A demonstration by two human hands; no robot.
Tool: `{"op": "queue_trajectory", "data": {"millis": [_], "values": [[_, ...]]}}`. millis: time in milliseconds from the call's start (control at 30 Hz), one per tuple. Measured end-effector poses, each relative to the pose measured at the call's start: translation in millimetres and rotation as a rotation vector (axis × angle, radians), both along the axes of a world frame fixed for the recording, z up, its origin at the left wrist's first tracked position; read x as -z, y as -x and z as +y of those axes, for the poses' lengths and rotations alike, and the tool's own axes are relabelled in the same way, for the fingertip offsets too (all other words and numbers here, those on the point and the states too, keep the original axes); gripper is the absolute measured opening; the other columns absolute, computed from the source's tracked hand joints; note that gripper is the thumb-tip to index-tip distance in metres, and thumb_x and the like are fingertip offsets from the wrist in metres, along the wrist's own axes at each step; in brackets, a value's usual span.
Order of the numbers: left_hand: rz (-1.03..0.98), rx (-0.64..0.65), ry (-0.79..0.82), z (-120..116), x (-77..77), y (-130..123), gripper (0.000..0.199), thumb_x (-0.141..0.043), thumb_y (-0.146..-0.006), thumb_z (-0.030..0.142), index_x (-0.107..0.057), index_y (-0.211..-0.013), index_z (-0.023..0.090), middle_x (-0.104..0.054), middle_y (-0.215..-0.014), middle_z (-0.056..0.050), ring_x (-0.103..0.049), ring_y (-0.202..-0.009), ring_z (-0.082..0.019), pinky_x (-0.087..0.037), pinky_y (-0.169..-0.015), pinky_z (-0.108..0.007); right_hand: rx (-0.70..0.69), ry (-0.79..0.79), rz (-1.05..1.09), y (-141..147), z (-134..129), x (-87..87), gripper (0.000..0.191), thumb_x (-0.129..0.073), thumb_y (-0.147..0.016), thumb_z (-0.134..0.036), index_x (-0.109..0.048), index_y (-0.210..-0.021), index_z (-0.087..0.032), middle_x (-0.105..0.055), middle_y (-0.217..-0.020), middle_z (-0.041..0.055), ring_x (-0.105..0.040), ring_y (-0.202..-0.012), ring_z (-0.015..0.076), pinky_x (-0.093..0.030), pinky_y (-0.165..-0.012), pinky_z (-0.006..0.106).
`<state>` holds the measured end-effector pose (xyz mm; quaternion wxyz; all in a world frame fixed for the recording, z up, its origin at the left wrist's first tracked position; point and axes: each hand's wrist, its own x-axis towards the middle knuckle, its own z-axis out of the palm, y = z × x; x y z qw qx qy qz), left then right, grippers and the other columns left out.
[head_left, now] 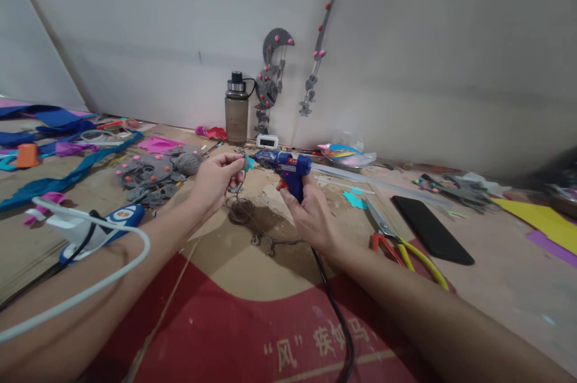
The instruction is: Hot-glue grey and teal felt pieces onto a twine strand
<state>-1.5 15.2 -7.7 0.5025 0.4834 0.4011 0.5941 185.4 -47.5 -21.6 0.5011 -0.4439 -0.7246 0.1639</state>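
Observation:
My right hand (pixel 311 208) is wrapped round the handle of a blue hot glue gun (pixel 288 166) with an orange trigger; its nozzle points left. A small turquoise felt cut-out (pixel 249 163) is pinched between the fingers of my left hand (pixel 220 178), right at the nozzle tip. Whether nozzle and felt touch, I cannot tell. Grey yarn (pixel 242 210) hangs below my left fingers and lies loosely coiled on the cardboard. More turquoise cut-outs (pixel 356 199) lie to the right, beside the open blades of scissors (pixel 387 232) with yellow and red handles.
A black phone (pixel 430 229) lies right of the scissors. Grey felt pieces with pink pompoms (pixel 153 172) and a power strip (pixel 108 226) with a white cable are at left. A water bottle (pixel 237 112) stands by the wall. The gun's black cord (pixel 331 299) runs toward me.

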Motion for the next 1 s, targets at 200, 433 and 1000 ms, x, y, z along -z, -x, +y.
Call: {"op": "queue_trajectory", "data": {"millis": [200,433,1000], "values": [[0.020,-0.015,-0.004,-1.3,0.4,-1.2,0.021,-0.073,-0.066,0.026,-0.062,-0.078,0.013,-0.055,-0.045,0.000,-0.043,-0.035,-0.006,-0.023,-0.034,-0.018,0.004,-0.010,-0.015,0.1,0.4,1.9,0.019,-0.047,-0.089,-0.029,-0.050,-0.104,-0.018,-0.059,-0.097,0.0087,-0.055,-0.084,0.0196,-0.044,-0.082,0.038],[0.049,-0.014,-0.018,-2.5,-0.4,-2.1,0.019,-0.071,-0.068,0.024,-0.061,-0.080,0.012,-0.056,-0.045,0.001,-0.043,-0.034,-0.005,-0.024,-0.034,-0.016,0.027,-0.022,-0.026,0.1,0.4,3.1,0.024,-0.047,-0.089,-0.029,-0.050,-0.110,-0.018,-0.060,-0.101,0.0098,-0.055,-0.087,0.0209,-0.044,-0.085,0.040],[0.054,0.002,-0.023,-2.5,-0.2,-1.2,0.021,-0.070,-0.069,0.024,-0.060,-0.082,0.011,-0.056,-0.045,0.002,-0.043,-0.035,-0.005,-0.024,-0.034,-0.015,0.032,-0.041,-0.015,0.6,0.9,3.0,0.031,-0.048,-0.088,-0.029,-0.051,-0.117,-0.017,-0.061,-0.102,0.0108,-0.056,-0.087,0.0219,-0.045,-0.085,0.041]]}}
